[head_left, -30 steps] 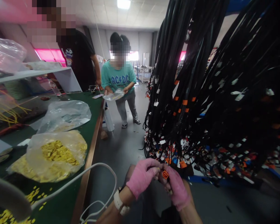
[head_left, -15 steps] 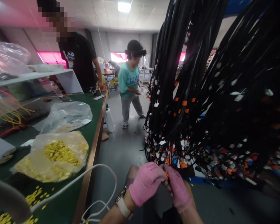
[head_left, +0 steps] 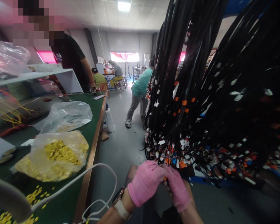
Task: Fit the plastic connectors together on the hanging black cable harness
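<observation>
Both my hands wear pink gloves and meet at the lower middle, in front of the hanging cables. My left hand (head_left: 143,183) has its fingers closed at a small orange piece (head_left: 165,178), mostly covered by the gloves. My right hand (head_left: 177,188) is closed against the same piece from the other side, its fingertips partly hidden. Just beyond my hands hang thick bundles of black cables (head_left: 170,77), with white tags and orange labels on them. Their lower ends carry many small connectors (head_left: 175,155) in white, orange, blue and red.
On the left, a green worktable (head_left: 67,199) holds an open plastic bag (head_left: 60,155) of small yellow pieces, with more scattered nearby. A white hose (head_left: 93,168) arches over its edge. One person (head_left: 70,62) stands behind the table; another in a teal shirt (head_left: 140,84) bends beside the cables.
My hands have shifted only slightly, and less of the orange piece shows. The person in teal has turned and bent toward the cables. The person in black has moved left.
</observation>
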A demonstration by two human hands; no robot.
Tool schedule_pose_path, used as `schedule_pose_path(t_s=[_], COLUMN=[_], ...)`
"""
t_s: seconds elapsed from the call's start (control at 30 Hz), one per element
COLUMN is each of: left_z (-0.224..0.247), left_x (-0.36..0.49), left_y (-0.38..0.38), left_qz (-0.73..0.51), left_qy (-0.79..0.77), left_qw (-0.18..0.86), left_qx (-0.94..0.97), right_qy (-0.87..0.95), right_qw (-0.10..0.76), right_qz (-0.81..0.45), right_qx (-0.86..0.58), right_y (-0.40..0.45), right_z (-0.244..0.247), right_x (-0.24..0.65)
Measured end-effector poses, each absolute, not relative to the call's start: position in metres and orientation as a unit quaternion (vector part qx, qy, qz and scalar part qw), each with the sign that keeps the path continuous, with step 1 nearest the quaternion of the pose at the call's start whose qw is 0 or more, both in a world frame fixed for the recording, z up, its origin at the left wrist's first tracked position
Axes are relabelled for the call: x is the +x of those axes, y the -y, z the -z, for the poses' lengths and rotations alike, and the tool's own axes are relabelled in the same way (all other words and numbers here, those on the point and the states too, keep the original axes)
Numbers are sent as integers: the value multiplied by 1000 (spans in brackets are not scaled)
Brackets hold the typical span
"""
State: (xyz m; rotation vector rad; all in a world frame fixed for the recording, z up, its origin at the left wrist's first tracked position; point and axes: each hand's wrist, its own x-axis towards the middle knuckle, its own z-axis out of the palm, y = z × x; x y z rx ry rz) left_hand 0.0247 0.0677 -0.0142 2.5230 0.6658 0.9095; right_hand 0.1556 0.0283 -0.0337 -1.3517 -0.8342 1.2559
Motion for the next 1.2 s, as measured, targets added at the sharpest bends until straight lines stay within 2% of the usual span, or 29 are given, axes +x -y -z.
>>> schedule_pose_path(t_s=[0.07,0.13,0.23,0.3,0.7,0.87,0.97,1.1,1.2], left_z=[10,8,8,10,7,7,10,8,2], left_x=[26,26,28,28,23,11,12,18,17], left_y=[-65,-64,-65,-68,-70,-84,-84,-76,-73], left_qz=[-327,-317,-293,-298,-347,-239,-265,-269,-279], left_qy=[-308,-369,-362,-336,-339,-208,-222,-291,-309], left_qw=[276,419,619,674,645,745,792,751,671], left_qx=[850,767,633,587,590,587,503,528,614], right_qy=[343,346,345,347,421,461,482,552,616], right_qw=[530,540,553,554,539,491,464,386,356], right_qz=[-524,-517,-497,-485,-442,-392,-331,-220,-257], right_qx=[-571,-567,-573,-581,-581,-626,-665,-705,-655], right_y=[-27,-26,-25,-25,-22,-16,-14,-8,-1], right_z=[34,35,34,32,20,27,36,39,28], right_x=[154,152,149,147,144,133,121,108,115])
